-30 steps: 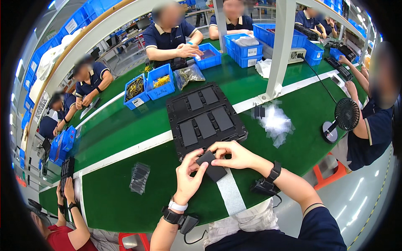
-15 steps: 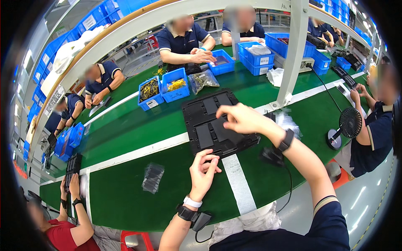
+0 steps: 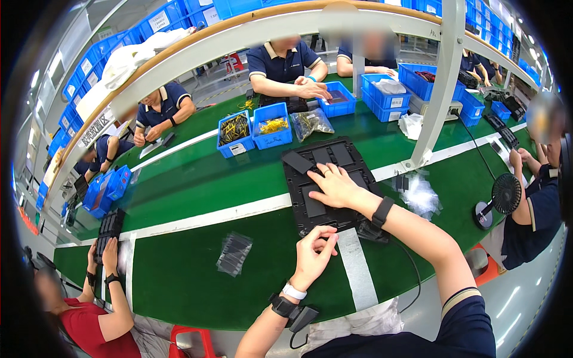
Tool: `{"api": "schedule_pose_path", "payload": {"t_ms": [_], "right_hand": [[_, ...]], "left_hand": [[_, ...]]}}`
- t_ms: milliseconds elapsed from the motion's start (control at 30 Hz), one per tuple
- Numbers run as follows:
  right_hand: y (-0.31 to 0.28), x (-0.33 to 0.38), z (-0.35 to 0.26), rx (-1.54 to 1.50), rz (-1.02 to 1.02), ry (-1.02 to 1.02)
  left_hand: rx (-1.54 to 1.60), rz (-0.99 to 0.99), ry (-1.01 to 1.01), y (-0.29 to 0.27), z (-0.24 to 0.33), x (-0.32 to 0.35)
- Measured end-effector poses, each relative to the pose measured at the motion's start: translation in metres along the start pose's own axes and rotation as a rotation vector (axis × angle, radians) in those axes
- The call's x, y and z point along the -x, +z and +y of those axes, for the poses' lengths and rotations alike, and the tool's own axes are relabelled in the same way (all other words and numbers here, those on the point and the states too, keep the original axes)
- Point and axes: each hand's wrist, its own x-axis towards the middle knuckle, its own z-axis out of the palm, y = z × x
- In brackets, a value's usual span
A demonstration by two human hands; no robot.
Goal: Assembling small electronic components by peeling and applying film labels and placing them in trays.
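Note:
A black plastic tray [image 3: 291,190] with flat black rectangular pieces on it lies in front of me on the green table. My right hand [image 3: 339,188] rests palm down over the tray, fingers spread, its fingertips close to one black rectangular piece [image 3: 297,161] that sits askew at the far left corner. Another black piece [image 3: 314,203] lies under the thumb side of that hand. By the tray's near edge, my left hand [image 3: 315,255] is closed with curled fingers; whether anything small is in them is hidden.
Clear plastic strips [image 3: 234,253] lie left of the tray, and crumpled clear film [image 3: 421,196] to its right. Blue bins [image 3: 237,136] stand beyond. A white post [image 3: 439,89] and a black fan [image 3: 505,194] are at the right. Co-workers sit around the table.
My right hand has come down from above the tray onto it. A skewed black piece now shows at the tray's far left corner. The whole view has shifted, and my left hand stays curled.

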Motion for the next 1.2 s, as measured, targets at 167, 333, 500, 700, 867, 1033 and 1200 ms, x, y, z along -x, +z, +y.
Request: {"api": "schedule_pose_path", "payload": {"t_ms": [167, 333, 500, 700, 867, 1033, 1200], "right_hand": [[0.004, -0.021, 0.005, 0.008, -0.091, 0.054], [0.011, -0.024, -0.035, 0.115, -0.132, 0.317], [0.017, -0.024, -0.046, 0.216, -0.118, 0.321], [-0.022, -0.024, -0.026, -0.025, -0.231, 0.29], [-0.087, 0.025, 0.0, 0.017, 0.136, 0.156], [-0.114, 0.078, 0.067, -0.168, 0.083, 0.234], [-0.023, 0.147, 0.179, 0.048, 0.232, 0.142]], "left_hand": [[0.031, -0.014, 0.01, 0.003, 0.002, -0.001], [0.024, -0.006, 0.019, 0.001, -0.001, 0.002], [0.044, 0.018, 0.053, 0.004, 0.0, -0.001], [0.007, 0.088, 0.09, 0.001, -0.003, -0.001], [-0.014, 0.047, 0.094, 0.0, -0.007, -0.004], [-0.199, -0.194, 0.014, -0.006, -0.016, -0.003], [-0.353, -0.335, -0.017, -0.002, -0.013, -0.003]]}}
